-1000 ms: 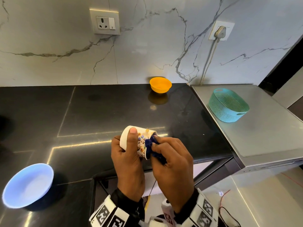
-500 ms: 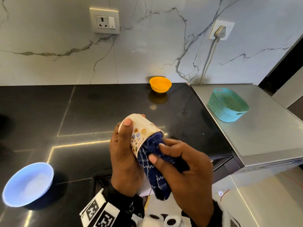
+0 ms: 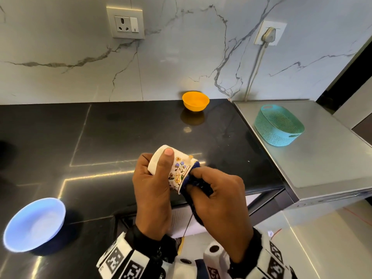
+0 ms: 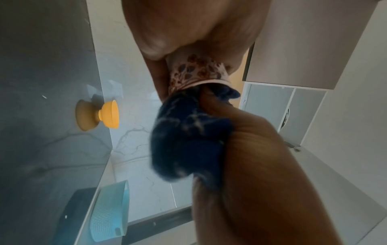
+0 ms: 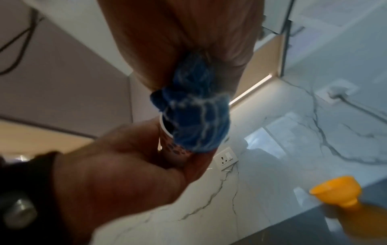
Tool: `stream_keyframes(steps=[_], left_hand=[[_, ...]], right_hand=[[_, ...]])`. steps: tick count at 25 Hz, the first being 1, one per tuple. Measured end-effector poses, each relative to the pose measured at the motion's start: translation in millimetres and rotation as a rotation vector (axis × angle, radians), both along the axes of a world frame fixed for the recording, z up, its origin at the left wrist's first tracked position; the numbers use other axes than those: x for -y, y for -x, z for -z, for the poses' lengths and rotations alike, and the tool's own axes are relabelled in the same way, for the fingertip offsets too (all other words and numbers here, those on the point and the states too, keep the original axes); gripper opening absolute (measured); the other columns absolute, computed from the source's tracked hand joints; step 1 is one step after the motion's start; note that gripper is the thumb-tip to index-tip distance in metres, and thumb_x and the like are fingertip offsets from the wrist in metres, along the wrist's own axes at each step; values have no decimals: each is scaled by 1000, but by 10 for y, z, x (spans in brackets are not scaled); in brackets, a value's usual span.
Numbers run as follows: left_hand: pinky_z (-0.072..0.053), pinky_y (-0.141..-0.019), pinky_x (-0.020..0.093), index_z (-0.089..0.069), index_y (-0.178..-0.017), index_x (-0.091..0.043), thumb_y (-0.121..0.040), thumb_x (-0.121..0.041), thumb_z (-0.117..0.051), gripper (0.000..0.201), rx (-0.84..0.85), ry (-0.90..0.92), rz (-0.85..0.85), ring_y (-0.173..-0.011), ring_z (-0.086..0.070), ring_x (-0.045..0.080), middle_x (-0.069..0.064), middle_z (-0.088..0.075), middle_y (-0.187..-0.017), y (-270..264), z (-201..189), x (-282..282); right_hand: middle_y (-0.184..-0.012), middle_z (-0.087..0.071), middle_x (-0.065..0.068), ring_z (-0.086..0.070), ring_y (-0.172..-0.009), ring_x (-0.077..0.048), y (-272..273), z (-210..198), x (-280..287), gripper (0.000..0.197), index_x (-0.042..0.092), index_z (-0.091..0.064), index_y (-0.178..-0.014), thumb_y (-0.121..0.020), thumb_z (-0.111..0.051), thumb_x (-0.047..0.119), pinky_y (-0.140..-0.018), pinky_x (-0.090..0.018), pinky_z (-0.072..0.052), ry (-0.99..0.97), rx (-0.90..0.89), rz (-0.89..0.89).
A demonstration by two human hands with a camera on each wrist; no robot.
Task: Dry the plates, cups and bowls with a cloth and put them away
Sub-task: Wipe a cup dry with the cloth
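Cup (image 3: 177, 168) held sideways above the counter (image 3: 100, 137) edge, left hand (image 3: 153, 190) wrapped round its body, thumb on top. Right hand (image 3: 219, 200) closed on cloth (image 3: 196, 183), bunched in the cup's mouth. Risk: hard twisting could wrench the cup loose to fall past the edge

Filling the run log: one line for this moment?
step: drying cup inside | left hand: holds floral cup | right hand: pushes blue cloth into it
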State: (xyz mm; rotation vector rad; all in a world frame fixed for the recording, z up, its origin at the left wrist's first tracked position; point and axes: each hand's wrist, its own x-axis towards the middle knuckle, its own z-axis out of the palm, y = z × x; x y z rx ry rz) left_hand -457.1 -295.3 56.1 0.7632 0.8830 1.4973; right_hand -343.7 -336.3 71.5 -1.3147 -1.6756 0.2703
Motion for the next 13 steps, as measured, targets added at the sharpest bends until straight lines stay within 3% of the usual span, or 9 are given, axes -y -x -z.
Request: stream_keyframes(steps=[2,5,6,8,9,10,11,13], left_hand=[[-56,-58,23,-53,-90,-16,-81,-34,-74,29,40,-14,12,-69,-70,15,2,-71,-80,13,15,14],[-58,-63,28,-53,-104,-7,-76,-37,-72,45,139,19,63,-73,-69,20,8,-71,-89,16,61,11],[-58,-69,33,-53,-112,-4,-73,-42,-72,57,184,60,84,-78,-69,25,14,-70,-95,20,92,4],[-50,-95,50,-47,-128,2,-74,-53,-74,82,292,218,183,-104,-61,44,31,-58,-118,9,143,7],[-41,-104,56,-45,-132,3,-77,-58,-72,86,344,310,243,-115,-54,49,35,-52,-127,2,179,10],[-40,-106,56,-49,-129,3,-82,-60,-66,81,368,389,264,-116,-54,47,34,-53,-125,6,210,4],[-46,-100,52,-55,-121,1,-87,-60,-59,70,373,438,264,-107,-60,41,29,-60,-115,18,232,-26],[-55,-77,40,-60,-117,-10,-92,-54,-52,52,428,478,228,-84,-66,25,14,-67,-95,54,273,-99]], right_hand=[[-86,-70,25,-67,-84,5,-17,-81,30,22,30,-72,-84,-80,-74,8,-72,-11,-53,232,-240,-98],[-81,-74,10,-71,-78,-9,-110,-152,55,31,28,-71,-79,-77,-74,-3,-69,-18,-55,387,-465,-210],[-81,-75,3,-72,-77,-14,-142,-163,59,29,25,-71,-78,-76,-75,-4,-68,-21,-56,419,-514,-232],[-82,-74,-5,-72,-76,-18,-221,-144,57,22,20,-69,-80,-74,-78,1,-67,-24,-56,473,-600,-271],[-84,-74,-7,-71,-76,-19,-275,-112,57,18,17,-68,-83,-72,-80,7,-68,-25,-56,493,-632,-280],[-85,-74,-10,-71,-77,-20,-330,-92,68,20,13,-67,-86,-70,-79,14,-69,-26,-56,507,-667,-295],[-87,-73,-11,-70,-78,-21,-382,-79,81,25,9,-66,-88,-69,-78,19,-70,-27,-56,514,-705,-325],[-90,-72,-12,-70,-81,-23,-447,-105,126,26,8,-66,-93,-71,-75,18,-73,-29,-57,485,-777,-380]])
